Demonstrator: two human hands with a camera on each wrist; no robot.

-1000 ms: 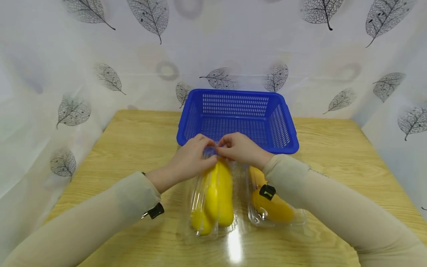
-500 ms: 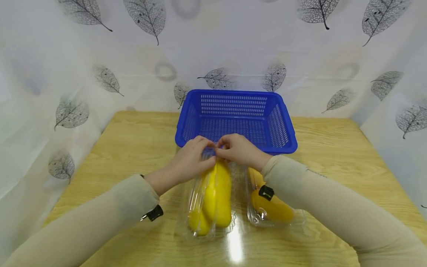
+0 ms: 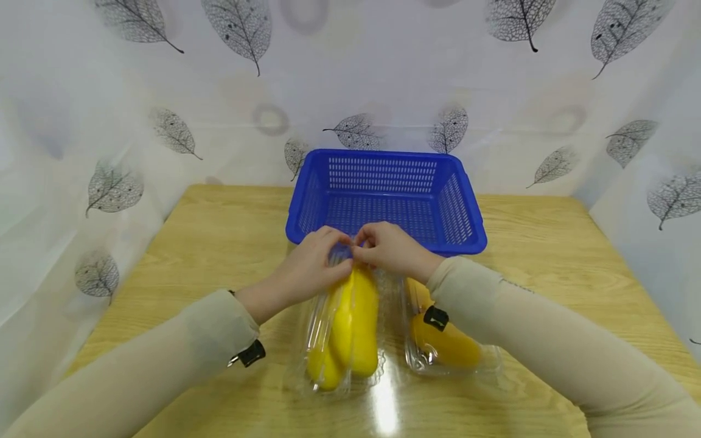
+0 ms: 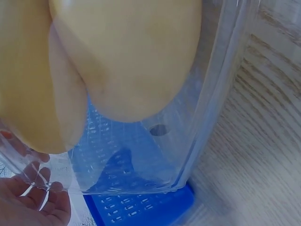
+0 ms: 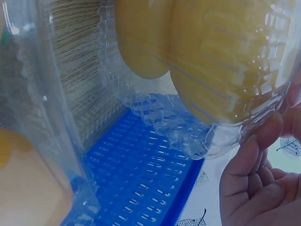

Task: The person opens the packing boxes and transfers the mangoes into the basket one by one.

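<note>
Both hands pinch at the far edge!

Front and centre, it's the clear plastic box (image 3: pixel 314 331), yellow fruits (image 3: pixel 358 325) showing through its walls, right in front of the basket and above the near part of the table; whether its underside touches down, I can't tell. Thumb and fingers of the left hand (image 3: pixel 312 258) grip the far edge; just beside them, the right hand (image 3: pixel 389 249) pinches that same edge between thumb and bent fingers.

And how does it handle? I'd call the shell light, thin and springy, slick on its smooth faces and likely to crease or crack; the fruits should bring most of the weight and may roll. The firm rim is the place to pinch, with support under the base.

Just to its right, a second clear box (image 3: pixel 418 362) with orange-yellow fruits (image 3: pixel 446 344) lies partly beneath the right forearm. Beyond, the blue basket (image 3: pixel 383 153) stands on the wood-grain table (image 3: pixel 219 231), backed by a leaf-printed sheet (image 3: pixel 411 79). Brands, labels? None I can read; the thin dark marking on the right sleeve (image 3: pixel 476 295) is too small to make out.
</note>
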